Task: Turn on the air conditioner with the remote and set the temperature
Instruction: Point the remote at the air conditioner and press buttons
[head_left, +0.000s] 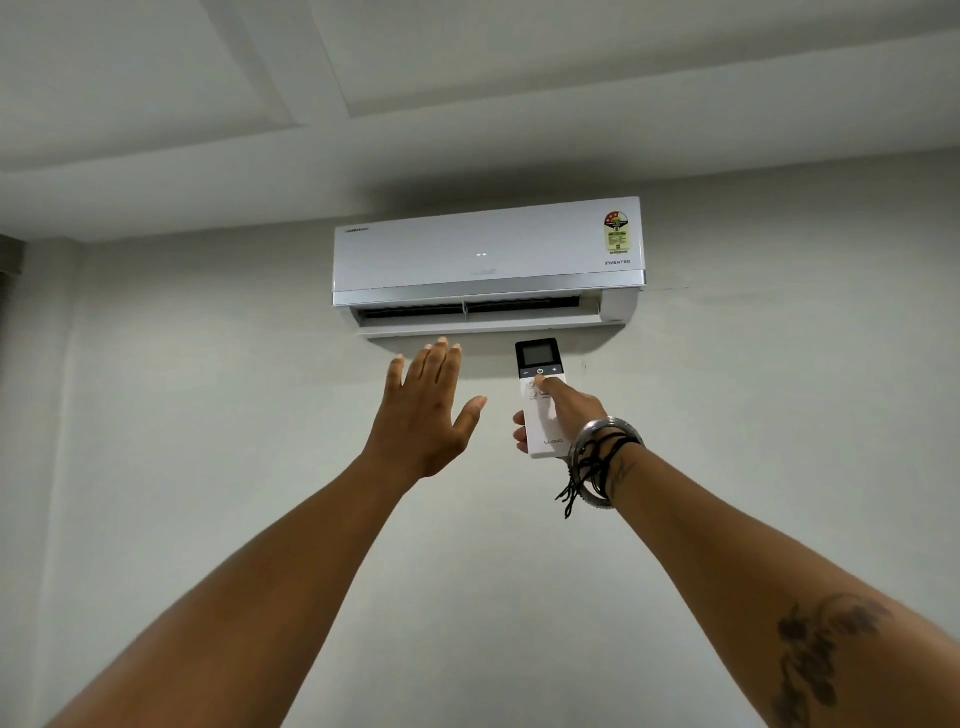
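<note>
A white wall-mounted air conditioner (488, 257) hangs high on the wall, its bottom flap partly open and two small lights showing on its front panel. My right hand (563, 413) holds a white remote (540, 364) upright just below the unit, thumb resting on the buttons under the dark power strip; the remote's screen looks dim. My left hand (428, 410) is raised flat with fingers spread, just under the unit's outlet, touching nothing.
Plain white wall (779, 415) all around the unit and a stepped ceiling (467, 78) above. A dark edge, perhaps a curtain, shows at the far left (10, 270). Bracelets and black cords circle my right wrist (597, 457).
</note>
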